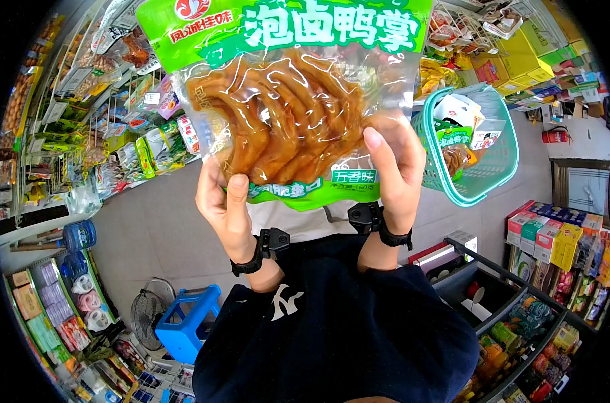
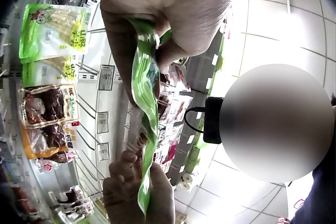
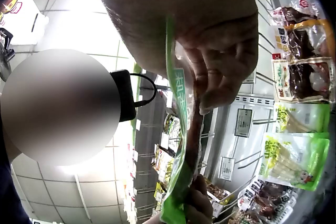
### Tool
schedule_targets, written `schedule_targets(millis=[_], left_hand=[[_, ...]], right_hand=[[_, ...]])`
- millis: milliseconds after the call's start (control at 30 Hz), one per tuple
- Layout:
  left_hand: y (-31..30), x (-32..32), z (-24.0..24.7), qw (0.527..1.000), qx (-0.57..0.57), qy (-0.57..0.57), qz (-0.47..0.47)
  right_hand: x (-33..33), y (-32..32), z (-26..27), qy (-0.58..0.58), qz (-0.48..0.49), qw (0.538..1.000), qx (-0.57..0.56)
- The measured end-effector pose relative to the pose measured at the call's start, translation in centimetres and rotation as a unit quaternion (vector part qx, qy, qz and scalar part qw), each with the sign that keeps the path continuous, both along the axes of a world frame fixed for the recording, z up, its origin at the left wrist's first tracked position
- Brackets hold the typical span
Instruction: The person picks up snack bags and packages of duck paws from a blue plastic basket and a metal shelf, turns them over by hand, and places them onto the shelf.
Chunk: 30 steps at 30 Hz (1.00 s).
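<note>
A clear and green packet of brown duck feet is held up in front of the body in the head view, its printed face toward the camera. My left hand pinches its lower left corner, thumb in front and fingers behind. The lower right side is gripped by my right hand, thumb on the front. Edge-on in the left wrist view, the packet hangs between the left hand and the other hand. In the right wrist view the right hand has its fingers behind the packet.
A turquoise basket at the right holds a similar packet and other items. Shelves of hanging packets line the left. A blue stool and a fan stand at lower left, boxed goods at right.
</note>
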<state>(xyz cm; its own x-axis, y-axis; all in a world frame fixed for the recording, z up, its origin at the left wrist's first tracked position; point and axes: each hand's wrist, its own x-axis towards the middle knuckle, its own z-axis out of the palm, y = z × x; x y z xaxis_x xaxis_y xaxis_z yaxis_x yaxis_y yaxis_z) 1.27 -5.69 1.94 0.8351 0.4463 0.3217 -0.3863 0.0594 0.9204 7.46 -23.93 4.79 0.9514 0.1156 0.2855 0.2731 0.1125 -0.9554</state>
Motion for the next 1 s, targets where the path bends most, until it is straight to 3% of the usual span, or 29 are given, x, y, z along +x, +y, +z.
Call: schedule_targets(millis=[600,667,1000], left_hand=[[-0.06,-0.08,-0.13,1.000,-0.003,-0.011,0.008],[-0.05,0.03,-0.13,1.000,-0.009,-0.017,0.014],[-0.12,0.03,0.01,1.000,-0.016,-0.017,0.017]], right_hand=[[-0.44,0.18,0.06,-0.047,-0.043,0.998,-0.007],[-0.31,-0.24,0.04,-0.042,-0.001,0.999,0.018],[-0.53,-0.17,0.25,-0.034,0.007,0.999,-0.023]])
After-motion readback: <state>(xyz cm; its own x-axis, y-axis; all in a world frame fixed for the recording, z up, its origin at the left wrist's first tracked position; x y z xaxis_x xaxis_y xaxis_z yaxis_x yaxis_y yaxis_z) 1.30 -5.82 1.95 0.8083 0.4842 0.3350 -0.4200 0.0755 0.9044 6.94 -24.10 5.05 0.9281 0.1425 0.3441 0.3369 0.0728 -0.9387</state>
